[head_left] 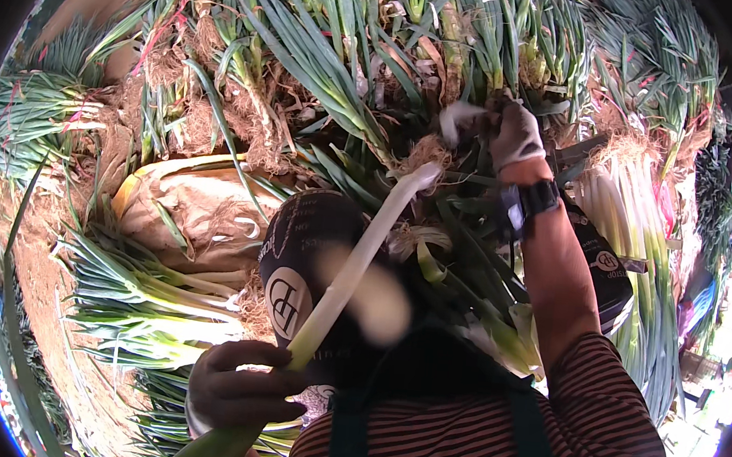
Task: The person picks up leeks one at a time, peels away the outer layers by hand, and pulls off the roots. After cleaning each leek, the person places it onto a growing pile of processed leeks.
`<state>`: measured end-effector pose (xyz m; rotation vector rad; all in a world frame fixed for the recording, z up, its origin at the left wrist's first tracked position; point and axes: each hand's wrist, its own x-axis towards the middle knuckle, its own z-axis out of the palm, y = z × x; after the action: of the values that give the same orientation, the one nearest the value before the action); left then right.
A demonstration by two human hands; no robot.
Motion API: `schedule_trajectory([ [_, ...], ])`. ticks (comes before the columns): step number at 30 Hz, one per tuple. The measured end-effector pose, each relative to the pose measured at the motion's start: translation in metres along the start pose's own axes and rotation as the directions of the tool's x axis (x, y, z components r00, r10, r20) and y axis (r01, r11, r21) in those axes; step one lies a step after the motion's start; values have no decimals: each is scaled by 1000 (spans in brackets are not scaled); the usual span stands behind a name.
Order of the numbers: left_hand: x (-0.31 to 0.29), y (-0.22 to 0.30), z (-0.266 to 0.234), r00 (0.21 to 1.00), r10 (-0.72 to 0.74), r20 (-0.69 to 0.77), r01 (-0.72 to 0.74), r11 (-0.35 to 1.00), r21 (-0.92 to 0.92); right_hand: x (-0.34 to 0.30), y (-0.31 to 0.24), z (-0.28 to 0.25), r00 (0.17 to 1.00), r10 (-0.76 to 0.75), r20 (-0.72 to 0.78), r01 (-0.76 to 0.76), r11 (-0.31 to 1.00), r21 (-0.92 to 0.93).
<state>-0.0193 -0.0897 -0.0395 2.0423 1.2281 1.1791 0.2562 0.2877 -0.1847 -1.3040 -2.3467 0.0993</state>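
Note:
Low in the picture, my gloved left hand (244, 383) is wrapped round a large green onion (354, 267) where its white shank turns green. The onion slants up and to the right over my dark patterned trouser leg (300, 231), its root end (428, 160) uppermost. Farther out, my gloved right hand (514, 133) is raised beside that root end, apart from it, with its fingers curled in. A blurred whitish scrap (458, 119) shows at its fingertips; whether it is a peeled skin I cannot tell. My right wrist wears a dark watch (530, 199).
Uncleaned green onions (311, 58) with brown roots are heaped across the far side. At the right lies a bundle of white-shanked onions (638, 209). More onion bundles (151, 297) lie at the left near a brown paper sack (198, 209). Loose leaves and roots litter the ground between my legs.

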Motion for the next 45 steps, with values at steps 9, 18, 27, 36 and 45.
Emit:
schedule_trajectory([
  [9,-36,-7,37,688,-355,-632,242,934,-262,-15,-42,-64,561,77,824,-185,982,33],
  [18,37,-13,80,555,-777,-297,266,504,-822,-78,-179,-85,765,-423,485,-634,-366,681],
  [27,13,-10,36,838,-153,-524,493,625,605,-25,-160,-178,970,-20,244,-244,-125,962],
  [36,23,-159,3,752,-503,-426,543,839,-32,-25,-178,-240,927,-316,-200,170,-119,978],
  [45,271,50,161,754,265,-601,-288,956,61,-38,-85,-406,923,-286,-256,184,915,-358],
])
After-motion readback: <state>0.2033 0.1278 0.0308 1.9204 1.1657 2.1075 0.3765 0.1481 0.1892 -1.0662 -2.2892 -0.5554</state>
